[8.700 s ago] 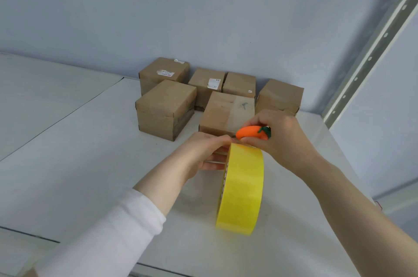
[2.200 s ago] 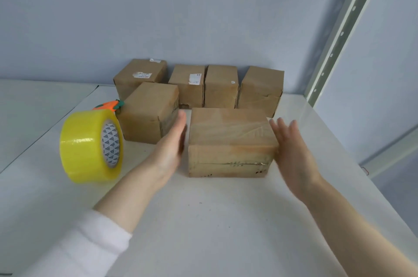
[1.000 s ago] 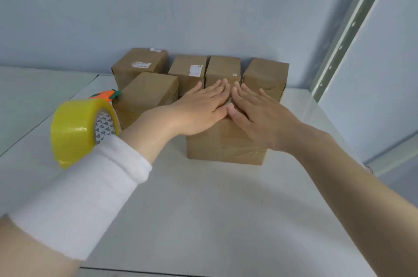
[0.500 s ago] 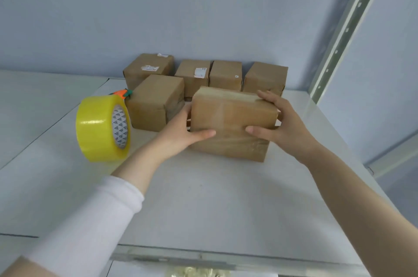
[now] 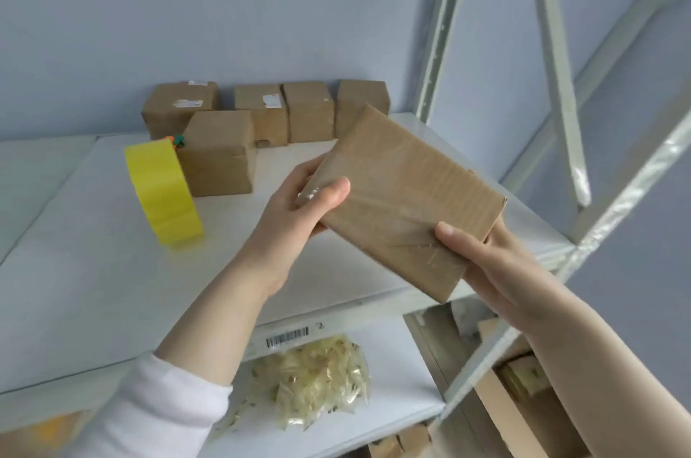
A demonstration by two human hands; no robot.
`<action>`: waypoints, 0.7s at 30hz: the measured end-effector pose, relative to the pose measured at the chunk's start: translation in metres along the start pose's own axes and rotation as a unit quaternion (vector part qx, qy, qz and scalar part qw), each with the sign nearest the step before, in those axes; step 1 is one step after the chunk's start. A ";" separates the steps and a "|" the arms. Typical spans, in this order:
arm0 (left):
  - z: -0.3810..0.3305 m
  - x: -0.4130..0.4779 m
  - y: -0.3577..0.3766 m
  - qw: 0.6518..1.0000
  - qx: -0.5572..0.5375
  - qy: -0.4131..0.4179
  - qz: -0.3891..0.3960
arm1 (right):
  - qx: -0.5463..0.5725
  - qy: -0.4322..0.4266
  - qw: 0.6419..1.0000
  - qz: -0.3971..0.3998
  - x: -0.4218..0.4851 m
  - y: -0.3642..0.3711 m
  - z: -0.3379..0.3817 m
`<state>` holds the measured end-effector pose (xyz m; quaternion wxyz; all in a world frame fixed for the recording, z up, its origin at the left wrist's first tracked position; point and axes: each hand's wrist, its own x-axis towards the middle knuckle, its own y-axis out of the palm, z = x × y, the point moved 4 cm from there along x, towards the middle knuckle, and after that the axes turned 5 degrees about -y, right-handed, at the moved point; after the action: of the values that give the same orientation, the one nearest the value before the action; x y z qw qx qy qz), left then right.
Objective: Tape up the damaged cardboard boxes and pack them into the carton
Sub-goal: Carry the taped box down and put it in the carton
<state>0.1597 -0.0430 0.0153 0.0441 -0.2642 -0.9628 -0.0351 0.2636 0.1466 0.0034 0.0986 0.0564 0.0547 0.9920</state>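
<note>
There are six cardboard boxes. One taped box (image 5: pixel 402 203) is held in the air over the front edge of the shelf (image 5: pixel 93 270). The left hand (image 5: pixel 295 211) and the right hand (image 5: pixel 482 255) each grip one end of it, with the thumbs on top. The five other boxes (image 5: pixel 220 154) stand at the back; two of them carry white labels that are too blurred to read. One yellow tape roll (image 5: pixel 162 192) stands beside them. A barcode sticker (image 5: pixel 287 337) has "2" next to it.

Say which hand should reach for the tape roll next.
Left. The left hand is nearer the tape roll, which stands to its left; the right hand holds the box at its other end.
</note>
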 end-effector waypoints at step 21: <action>0.110 -0.037 0.295 0.952 0.014 -0.200 0.229 | -0.010 -0.017 0.898 -0.440 -0.246 -0.183 -0.036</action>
<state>0.3349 0.2011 -0.0849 -0.1388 -0.4788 -0.8658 0.0430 0.5332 0.2722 -0.0791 0.5264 0.0422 0.0628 0.8469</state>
